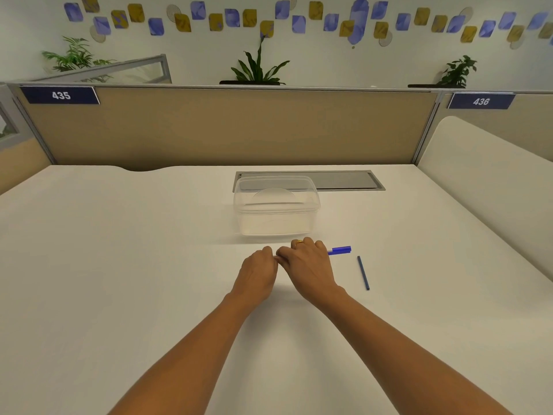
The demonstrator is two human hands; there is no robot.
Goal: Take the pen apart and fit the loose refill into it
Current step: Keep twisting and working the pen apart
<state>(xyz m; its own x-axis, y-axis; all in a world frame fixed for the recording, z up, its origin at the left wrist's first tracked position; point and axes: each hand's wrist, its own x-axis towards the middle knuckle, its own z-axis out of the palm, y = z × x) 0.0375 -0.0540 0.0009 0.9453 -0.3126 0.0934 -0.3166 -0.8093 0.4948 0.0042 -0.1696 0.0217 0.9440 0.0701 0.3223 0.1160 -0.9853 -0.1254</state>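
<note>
Head view: my left hand [258, 269] and right hand [308, 262] curl fingers [311, 244] round the pen [341, 250]. If I pull too hard, a bit may fly off the desk [119, 265].

This is an open-plan office. A wide white desk [119, 265] is closed at the back by a beige partition [224, 130] with a metal frame, and blue plates with the numbers 435 [61, 95] and 436 [481, 101] mark the work places. A grey cable hatch [344, 179] is set into the desk, potted plants [257, 70] stand on top of the partition, and blue and yellow shapes [197, 10] decorate the wall.
</note>
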